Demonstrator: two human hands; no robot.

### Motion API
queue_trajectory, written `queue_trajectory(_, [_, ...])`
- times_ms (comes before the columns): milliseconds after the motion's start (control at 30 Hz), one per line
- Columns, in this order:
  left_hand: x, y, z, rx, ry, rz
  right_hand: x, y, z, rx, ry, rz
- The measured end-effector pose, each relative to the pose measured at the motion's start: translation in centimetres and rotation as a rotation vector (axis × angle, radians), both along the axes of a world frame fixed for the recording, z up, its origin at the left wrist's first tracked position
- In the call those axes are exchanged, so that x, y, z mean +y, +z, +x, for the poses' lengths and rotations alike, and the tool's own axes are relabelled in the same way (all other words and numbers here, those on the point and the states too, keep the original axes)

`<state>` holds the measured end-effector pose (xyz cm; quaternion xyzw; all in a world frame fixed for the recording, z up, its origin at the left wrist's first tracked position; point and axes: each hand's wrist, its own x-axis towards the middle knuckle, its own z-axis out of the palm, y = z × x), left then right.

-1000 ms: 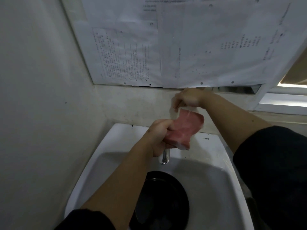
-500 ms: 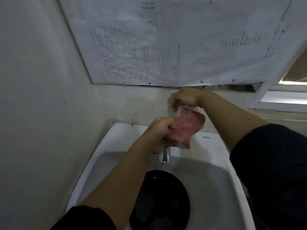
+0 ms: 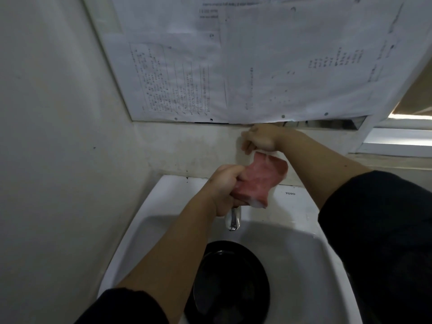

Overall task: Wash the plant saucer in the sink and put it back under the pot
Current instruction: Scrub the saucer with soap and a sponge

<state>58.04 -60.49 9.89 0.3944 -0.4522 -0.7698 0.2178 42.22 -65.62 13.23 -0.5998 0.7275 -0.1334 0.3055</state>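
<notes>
Lying in the basin nearest the viewer, the round black plastic plant saucer (image 3: 230,284) sits left of centre in the white ceramic sink (image 3: 301,260), its left edge hidden under the left forearm and its right edge leaving bare white basin between it and the sink's right wall. Dark sleeves frame the lower corners. Just beyond the saucer's far edge, the short chrome tap spout (image 3: 232,221) points down over the basin. Above the spout, the left hand (image 3: 225,189) has its fingers curled tightly around the lower end of a pink soapy sponge (image 3: 260,181), with foam along the sponge's bottom edge. The sponge's upper edge reaches toward the right hand (image 3: 260,139), which is raised against the back wall with fingers bent downward; whether they pinch the sponge's top corner or something small above it cannot be told. Farthest off, white printed paper sheets (image 3: 245,66) hang over the wall, their lower edge just above the right hand.
</notes>
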Motion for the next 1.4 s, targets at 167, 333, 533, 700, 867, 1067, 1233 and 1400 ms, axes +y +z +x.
queue_trajectory(167, [0.1,0.3,0.2,0.0,0.002,-0.015,0.4,1.0,0.5,-0.116,-0.015,0.019])
queue_trajectory(333, [0.2,0.2,0.4,0.004,0.014,-0.006,0.3,2.6,-0.1,-0.092,-0.012,0.085])
queue_trajectory(533, [0.4,0.2,0.2,-0.007,0.007,-0.019,0.7,0.7,0.5,-0.072,-0.024,0.002])
queue_trajectory(700, [0.4,0.4,0.5,-0.018,0.003,-0.035,0.6,1.3,0.5,-0.071,-0.027,-0.01])
queue_trajectory(867, [0.2,0.2,0.6,-0.008,0.006,-0.026,0.5,2.0,0.3,-0.02,-0.003,0.057])
queue_trajectory(1067, [0.4,0.0,0.2,0.0,0.005,-0.007,0.8,0.2,0.4,-0.002,-0.009,-0.036])
queue_trajectory(1233, [0.6,0.2,0.4,0.017,0.008,0.004,0.6,1.3,0.7,-0.044,-0.011,-0.069])
queue_trajectory(1400, [0.4,0.3,0.6,0.001,0.029,0.002,0.8,1.2,0.3,-0.088,-0.017,-0.095])
